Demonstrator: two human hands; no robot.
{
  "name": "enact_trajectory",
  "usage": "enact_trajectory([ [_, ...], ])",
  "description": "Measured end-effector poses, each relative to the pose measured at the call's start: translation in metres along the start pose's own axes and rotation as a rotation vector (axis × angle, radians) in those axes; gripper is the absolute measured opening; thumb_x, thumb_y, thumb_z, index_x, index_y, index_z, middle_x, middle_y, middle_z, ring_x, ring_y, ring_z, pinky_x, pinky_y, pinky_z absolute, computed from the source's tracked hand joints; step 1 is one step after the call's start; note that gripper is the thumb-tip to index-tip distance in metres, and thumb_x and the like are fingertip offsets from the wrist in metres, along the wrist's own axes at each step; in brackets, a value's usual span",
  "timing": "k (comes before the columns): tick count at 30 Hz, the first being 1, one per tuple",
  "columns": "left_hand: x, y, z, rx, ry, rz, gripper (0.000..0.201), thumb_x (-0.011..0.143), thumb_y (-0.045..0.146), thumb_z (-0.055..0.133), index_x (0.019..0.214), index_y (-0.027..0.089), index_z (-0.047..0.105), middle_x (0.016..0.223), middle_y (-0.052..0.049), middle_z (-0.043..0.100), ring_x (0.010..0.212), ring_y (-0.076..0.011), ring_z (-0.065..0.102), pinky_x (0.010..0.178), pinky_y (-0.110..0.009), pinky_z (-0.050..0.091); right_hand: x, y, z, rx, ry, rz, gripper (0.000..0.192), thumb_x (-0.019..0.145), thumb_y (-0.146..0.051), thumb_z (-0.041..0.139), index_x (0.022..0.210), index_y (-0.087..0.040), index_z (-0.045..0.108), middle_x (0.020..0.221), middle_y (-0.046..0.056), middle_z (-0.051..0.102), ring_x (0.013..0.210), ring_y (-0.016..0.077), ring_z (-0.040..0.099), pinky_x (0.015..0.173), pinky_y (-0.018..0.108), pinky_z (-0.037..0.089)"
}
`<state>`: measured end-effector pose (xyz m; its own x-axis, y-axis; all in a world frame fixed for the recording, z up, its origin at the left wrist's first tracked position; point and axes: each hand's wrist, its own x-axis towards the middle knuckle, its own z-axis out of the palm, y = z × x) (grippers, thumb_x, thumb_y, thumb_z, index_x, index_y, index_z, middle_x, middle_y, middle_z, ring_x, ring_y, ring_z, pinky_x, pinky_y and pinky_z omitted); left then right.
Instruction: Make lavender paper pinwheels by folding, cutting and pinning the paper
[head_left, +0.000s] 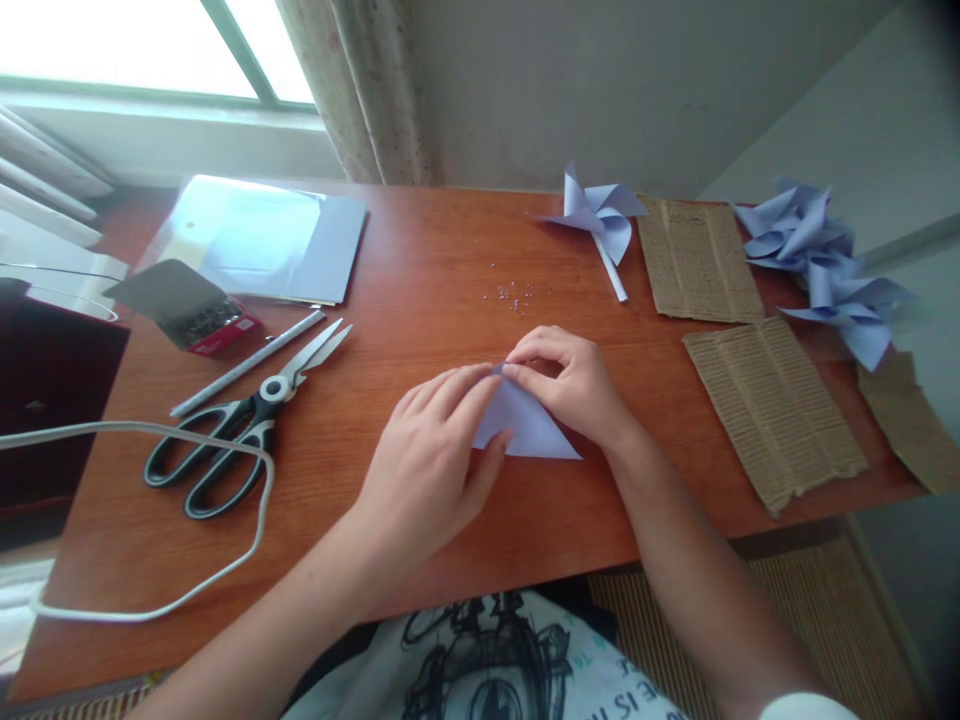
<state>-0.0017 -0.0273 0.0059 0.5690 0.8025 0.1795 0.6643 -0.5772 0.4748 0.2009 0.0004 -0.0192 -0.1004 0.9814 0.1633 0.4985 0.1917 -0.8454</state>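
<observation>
A pale lilac paper (pixel 529 425), folded into a triangle, lies on the wooden desk (pixel 420 270) in front of me. My left hand (pixel 431 455) rests flat on its left side, thumb against the paper's edge. My right hand (pixel 566 380) pinches the top corner of the triangle with its fingertips, meeting the fingers of my left hand there. A finished lilac paper pinwheel (pixel 600 215) on a white stick lies at the back of the desk.
Black-handled scissors (pixel 240 425), a ruler (pixel 247 362), a box of pins (pixel 202 320) and a sheet pack (pixel 262 235) sit left. A white cable (pixel 259 500) loops there. Small beads (pixel 514 295) lie mid-desk. Cardboard pieces (pixel 772 405) and more pinwheels (pixel 825 265) are right.
</observation>
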Motion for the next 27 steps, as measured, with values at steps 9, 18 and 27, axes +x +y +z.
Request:
enact_trajectory([
  [9, 0.022, -0.029, -0.006, -0.435, -0.175, -0.234, 0.022, 0.094, 0.030, 0.057, 0.086, 0.017, 0.073, 0.072, -0.001, 0.071, 0.062, -0.0129, 0.059, 0.058, -0.022, 0.042, -0.004, -0.013, -0.002, 0.153, -0.150, -0.025, 0.009, 0.087, -0.020, 0.074, 0.078, -0.023, 0.073, 0.085, 0.002, 0.071, 0.084, 0.0185, 0.066, 0.079, 0.033, 0.050],
  [18, 0.021, -0.025, -0.005, -0.374, -0.187, -0.258, 0.021, 0.092, 0.028, 0.058, 0.082, 0.016, 0.073, 0.074, -0.003, 0.072, 0.064, -0.0138, 0.060, 0.057, -0.021, 0.040, -0.005, -0.015, -0.006, 0.095, -0.206, -0.054, 0.009, 0.088, -0.015, 0.071, 0.083, -0.022, 0.073, 0.089, 0.002, 0.071, 0.086, 0.0174, 0.067, 0.082, 0.031, 0.052],
  [27, 0.011, -0.007, -0.003, 0.166, 0.000, -0.071, 0.025, 0.097, 0.022, 0.053, 0.115, 0.017, 0.070, 0.114, -0.009, 0.075, 0.102, -0.0275, 0.069, 0.086, -0.038, 0.053, -0.002, -0.002, 0.003, -0.097, -0.054, -0.072, 0.010, 0.086, -0.012, 0.074, 0.080, -0.020, 0.076, 0.085, 0.002, 0.073, 0.086, 0.0183, 0.065, 0.081, 0.032, 0.050],
])
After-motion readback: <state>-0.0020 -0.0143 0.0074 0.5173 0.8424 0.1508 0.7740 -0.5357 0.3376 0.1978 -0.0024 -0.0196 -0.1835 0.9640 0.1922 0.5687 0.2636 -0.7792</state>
